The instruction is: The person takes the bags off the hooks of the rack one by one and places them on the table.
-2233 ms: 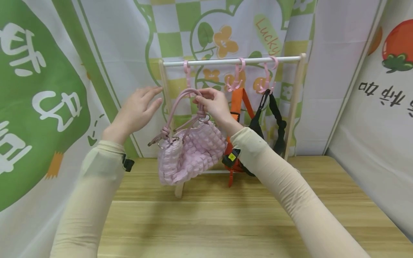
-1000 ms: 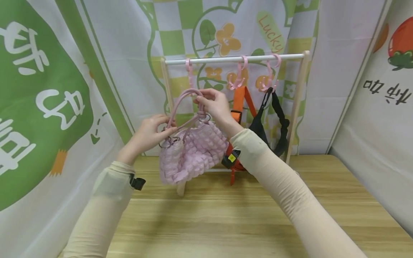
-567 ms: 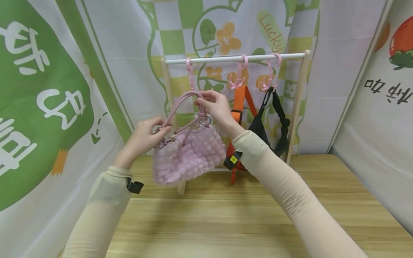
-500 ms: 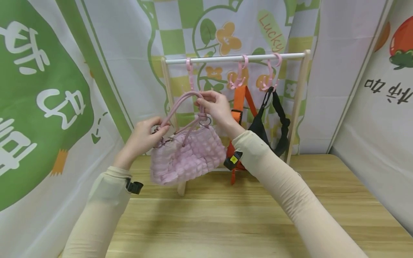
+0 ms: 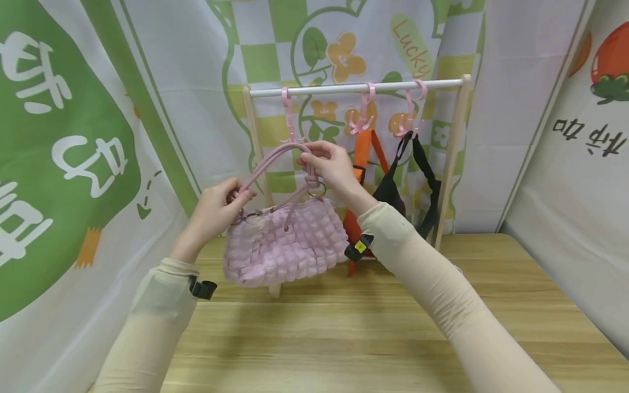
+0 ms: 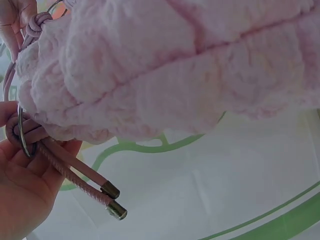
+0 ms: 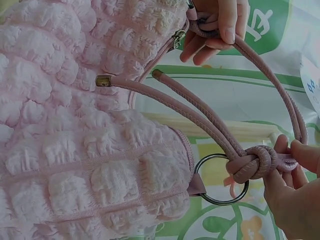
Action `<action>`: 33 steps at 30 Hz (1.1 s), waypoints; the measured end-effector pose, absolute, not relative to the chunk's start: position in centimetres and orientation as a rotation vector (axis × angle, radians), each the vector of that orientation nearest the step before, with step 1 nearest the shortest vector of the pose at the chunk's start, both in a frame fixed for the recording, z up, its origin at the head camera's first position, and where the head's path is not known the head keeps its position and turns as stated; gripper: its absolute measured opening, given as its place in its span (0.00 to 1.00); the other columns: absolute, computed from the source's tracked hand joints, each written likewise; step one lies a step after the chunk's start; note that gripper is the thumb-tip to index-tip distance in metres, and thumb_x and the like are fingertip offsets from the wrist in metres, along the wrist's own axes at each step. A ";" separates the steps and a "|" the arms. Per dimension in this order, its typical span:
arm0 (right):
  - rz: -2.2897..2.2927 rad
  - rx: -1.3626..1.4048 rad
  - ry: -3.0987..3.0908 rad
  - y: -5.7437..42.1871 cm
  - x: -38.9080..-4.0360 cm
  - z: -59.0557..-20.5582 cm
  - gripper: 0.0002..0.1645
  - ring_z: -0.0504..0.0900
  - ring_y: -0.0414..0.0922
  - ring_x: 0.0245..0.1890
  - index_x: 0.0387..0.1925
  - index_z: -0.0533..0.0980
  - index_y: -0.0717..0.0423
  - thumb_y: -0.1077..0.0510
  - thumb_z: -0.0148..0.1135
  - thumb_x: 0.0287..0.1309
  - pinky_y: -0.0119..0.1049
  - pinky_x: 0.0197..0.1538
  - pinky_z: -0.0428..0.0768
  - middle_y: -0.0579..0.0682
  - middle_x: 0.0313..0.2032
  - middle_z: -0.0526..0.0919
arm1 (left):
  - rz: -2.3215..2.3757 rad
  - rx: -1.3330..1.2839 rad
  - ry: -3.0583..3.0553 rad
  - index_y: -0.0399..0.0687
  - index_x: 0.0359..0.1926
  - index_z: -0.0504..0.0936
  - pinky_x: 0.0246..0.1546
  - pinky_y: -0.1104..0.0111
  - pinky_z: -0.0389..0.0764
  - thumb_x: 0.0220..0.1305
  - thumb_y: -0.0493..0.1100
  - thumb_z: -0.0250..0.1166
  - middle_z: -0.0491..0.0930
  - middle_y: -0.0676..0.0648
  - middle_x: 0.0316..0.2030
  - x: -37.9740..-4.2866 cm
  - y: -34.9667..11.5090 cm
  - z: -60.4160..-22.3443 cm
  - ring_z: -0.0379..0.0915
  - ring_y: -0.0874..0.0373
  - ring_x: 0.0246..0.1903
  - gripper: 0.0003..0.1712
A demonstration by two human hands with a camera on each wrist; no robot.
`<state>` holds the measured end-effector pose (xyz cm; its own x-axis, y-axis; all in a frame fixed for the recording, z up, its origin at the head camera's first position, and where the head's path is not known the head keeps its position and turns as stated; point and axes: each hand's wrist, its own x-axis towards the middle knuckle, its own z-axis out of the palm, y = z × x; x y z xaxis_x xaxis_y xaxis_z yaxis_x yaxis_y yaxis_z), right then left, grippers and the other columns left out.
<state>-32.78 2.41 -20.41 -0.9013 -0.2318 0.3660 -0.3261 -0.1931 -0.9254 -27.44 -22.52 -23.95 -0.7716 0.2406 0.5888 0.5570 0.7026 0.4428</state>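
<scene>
A puffy pink handbag hangs between my two hands, in front of a small rack. My right hand pinches its corded handle just above the right knot, which is tied to a metal ring. At the handle's other end my left hand grips the left knot, thumb on top. Two cord ends with metal caps dangle beside that hand in the left wrist view. The top of the handle overlaps the lower end of a pink hook in the head view.
The rack's metal bar carries two more pink hooks. An orange strap and a black bag hang from them on the right. Below is a wooden table; printed cloth surrounds it.
My left hand came from beside the rack, took hold of the handle's left knot and drew it left and down. The bag turned broadside and sank slightly; my right hand kept its pinch.
</scene>
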 end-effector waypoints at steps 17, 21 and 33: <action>2.270 0.679 -1.997 4.3 -32.9 -21.3 0.16 0.78 0.39 0.25 0.50 0.76 0.59 0.60 0.60 0.61 0.30 0.22 0.67 0.49 0.29 0.83 | -1.107 -0.506 -2.351 0.38 0.37 0.78 0.17 0.76 0.69 0.70 0.46 0.55 0.83 0.40 0.31 -27.2 -21.4 -24.2 0.70 0.61 0.22 0.14; 2.224 0.691 -2.020 4.6 -32.8 -21.3 0.16 0.82 0.39 0.29 0.51 0.76 0.58 0.60 0.60 0.62 0.29 0.22 0.69 0.45 0.29 0.83 | -1.207 -0.478 -2.337 0.37 0.39 0.77 0.21 0.77 0.71 0.70 0.46 0.54 0.82 0.39 0.33 -27.2 -21.1 -24.0 0.72 0.61 0.26 0.15; 2.108 0.784 -2.085 5.2 -32.5 -21.9 0.17 0.83 0.42 0.32 0.53 0.75 0.55 0.58 0.59 0.63 0.29 0.27 0.77 0.43 0.34 0.82 | -1.531 -0.417 -2.268 0.37 0.41 0.74 0.32 0.76 0.77 0.71 0.46 0.54 0.79 0.51 0.31 -26.7 -20.7 -23.9 0.75 0.62 0.32 0.15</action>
<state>-32.47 5.24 -21.88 -0.8668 -0.2954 0.4017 -0.3986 -0.0738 -0.9142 -26.70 -20.73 -23.90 -0.8871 0.0366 0.4602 0.4405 0.3656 0.8200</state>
